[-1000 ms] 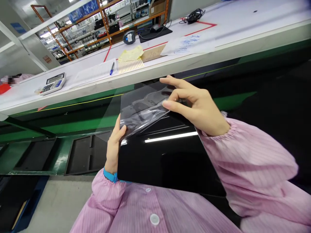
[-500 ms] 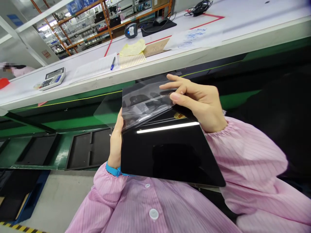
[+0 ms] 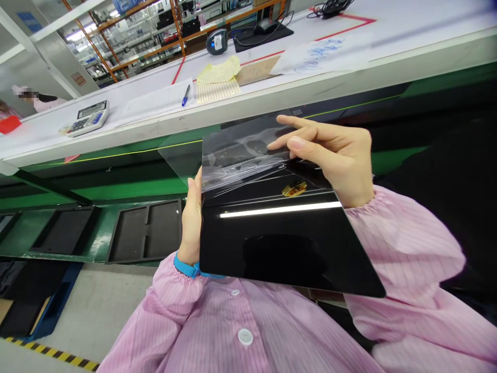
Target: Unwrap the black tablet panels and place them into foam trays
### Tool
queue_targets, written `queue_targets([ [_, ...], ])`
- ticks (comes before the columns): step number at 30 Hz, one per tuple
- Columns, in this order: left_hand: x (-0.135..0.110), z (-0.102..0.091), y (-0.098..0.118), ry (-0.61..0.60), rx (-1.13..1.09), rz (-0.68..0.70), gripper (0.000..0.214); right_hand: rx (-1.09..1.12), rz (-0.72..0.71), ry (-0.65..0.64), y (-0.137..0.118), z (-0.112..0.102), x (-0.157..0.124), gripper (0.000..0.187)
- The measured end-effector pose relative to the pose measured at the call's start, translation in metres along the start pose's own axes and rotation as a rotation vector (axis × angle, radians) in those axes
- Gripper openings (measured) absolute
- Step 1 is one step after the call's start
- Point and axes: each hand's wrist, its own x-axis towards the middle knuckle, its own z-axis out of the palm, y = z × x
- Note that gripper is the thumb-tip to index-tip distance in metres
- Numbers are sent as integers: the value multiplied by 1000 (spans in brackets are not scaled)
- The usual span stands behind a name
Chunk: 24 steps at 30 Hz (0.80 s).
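A glossy black flat panel, like a screen, is held tilted in front of my chest. Gripping its left edge is my left hand, with the thumb along the side and the other fingers hidden behind. Clear plastic film covers the panel's upper part, with wrinkles and a slanted lower edge lifted off the surface. My right hand is at the panel's upper right, its thumb and a finger pinched on the film and the index finger stretched out. Bright reflections cross the glossy face.
Beyond the panel runs a white bench bearing a calculator, a blue pen, papers, a scanner-like device and a mouse. Black trays lie on a green surface at lower left. Another person is at far left.
The panel and both hands have shifted slightly right in view. My right hand has drawn the film a little up and right, and the film looks flatter.
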Motion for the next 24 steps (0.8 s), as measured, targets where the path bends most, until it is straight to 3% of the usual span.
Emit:
queue_targets([
  [5,16,-14,-6,31,64,-23,43,-1,44,36,-3,2,1,21],
  [11,37,-35,-24,105,89,-126,34,-157,161,-24,-18,9,4,22],
  [18,41,-33,-33,129,61,-176,39,-293,167,-31,-18,16,7,22],
  [24,35,-33,-34,59,66,-137,37,-402,333,-15,-32,26,12,31],
])
